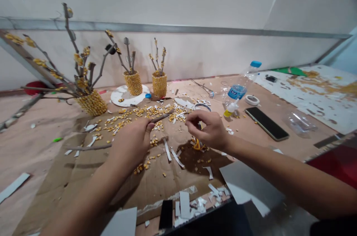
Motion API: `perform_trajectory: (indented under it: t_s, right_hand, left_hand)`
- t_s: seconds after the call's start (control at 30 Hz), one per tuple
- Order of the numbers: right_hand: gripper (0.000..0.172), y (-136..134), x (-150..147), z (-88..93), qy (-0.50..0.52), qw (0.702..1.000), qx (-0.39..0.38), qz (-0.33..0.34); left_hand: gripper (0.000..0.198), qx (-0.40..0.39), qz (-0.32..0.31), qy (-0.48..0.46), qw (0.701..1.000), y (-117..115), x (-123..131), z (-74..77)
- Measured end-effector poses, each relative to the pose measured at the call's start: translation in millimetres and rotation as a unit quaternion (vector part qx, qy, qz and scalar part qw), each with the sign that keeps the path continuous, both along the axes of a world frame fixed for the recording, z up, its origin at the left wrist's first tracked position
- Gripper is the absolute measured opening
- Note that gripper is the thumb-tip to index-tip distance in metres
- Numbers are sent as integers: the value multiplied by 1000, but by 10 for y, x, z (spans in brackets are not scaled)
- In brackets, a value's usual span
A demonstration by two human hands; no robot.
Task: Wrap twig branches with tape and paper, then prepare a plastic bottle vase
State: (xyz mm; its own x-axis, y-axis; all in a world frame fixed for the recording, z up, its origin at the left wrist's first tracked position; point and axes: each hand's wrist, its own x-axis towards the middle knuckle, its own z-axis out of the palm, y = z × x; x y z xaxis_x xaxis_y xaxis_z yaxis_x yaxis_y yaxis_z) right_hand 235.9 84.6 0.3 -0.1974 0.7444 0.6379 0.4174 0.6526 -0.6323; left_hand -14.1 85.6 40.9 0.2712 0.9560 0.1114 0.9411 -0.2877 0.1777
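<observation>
My left hand [134, 137] is closed around a thin brown twig [163, 116], whose tip points right, toward my other hand. A stretch of twig [92, 147] also shows left of my wrist; whether it is the same piece is hidden. My right hand [208, 128] hovers above the cardboard with thumb and fingertips pinched together; what they hold, if anything, is too small to make out. Partly hidden under it is a small yellow-orange thing [196, 144]. Loose corn kernels [142, 111] and white paper strips [166, 149] lie scattered around both hands on the cardboard [92, 176].
Kernel-covered pots [92, 102] holding twigs stand at the back left, one on a white disc [117, 96]. Toward the right are a plastic bottle [240, 87], a glue bottle [231, 108], a tape roll [251, 99] and a phone [266, 123]. Paper scraps [184, 204] lie near the front.
</observation>
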Motion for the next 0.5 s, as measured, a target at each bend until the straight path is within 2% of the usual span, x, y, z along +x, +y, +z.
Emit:
perform_trajectory:
  t_s: [0.13, 0.37, 0.5]
  right_hand:
    - [16, 140, -136, 0, 36, 999, 22, 5]
    - [8, 99, -74, -98, 27, 999, 13, 16]
    - [8, 131, 9, -71, -49, 994, 95, 12]
  left_hand:
    - [27, -2, -18, -32, 999, -37, 12, -53]
    - [27, -5, -6, -18, 1000, -96, 69, -58]
    - [25, -3, -18, 4, 1000, -95, 90, -78]
